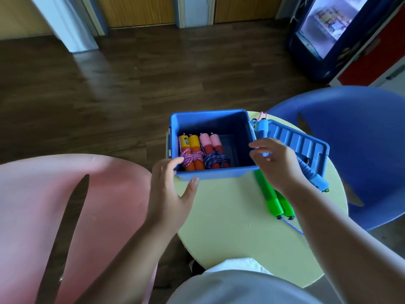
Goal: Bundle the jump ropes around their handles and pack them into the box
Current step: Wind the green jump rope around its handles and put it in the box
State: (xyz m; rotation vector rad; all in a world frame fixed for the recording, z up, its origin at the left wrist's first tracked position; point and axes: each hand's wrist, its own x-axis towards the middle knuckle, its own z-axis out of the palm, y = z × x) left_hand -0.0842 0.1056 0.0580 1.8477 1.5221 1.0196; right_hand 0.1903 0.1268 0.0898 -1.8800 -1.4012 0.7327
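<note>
A blue box (pixel 219 174) stands on the round yellow-green table (pixel 230 216). Inside lie two bundled ropes: yellow-orange handles (pixel 191 148) wrapped in pink cord, and pink-red handles (pixel 211 145) wrapped in purple cord. My left hand (pixel 168 194) rests against the box's near-left corner, thumb on the front wall, fingers relaxed. Over the box's right rim my right hand (pixel 274 163) hovers with spread fingers, holding nothing. Green handles (pixel 271 198) lie on the table under my right wrist. Blue handles (pixel 262 128) lie to the right of the box, on its lid.
The box's blue lid (pixel 306 143) lies right of the box on the table. A pink chair (pixel 65 216) stands at the left, a blue chair (pixel 361 139) at the right. A thin blue cord (pixel 293 228) trails from the green handles.
</note>
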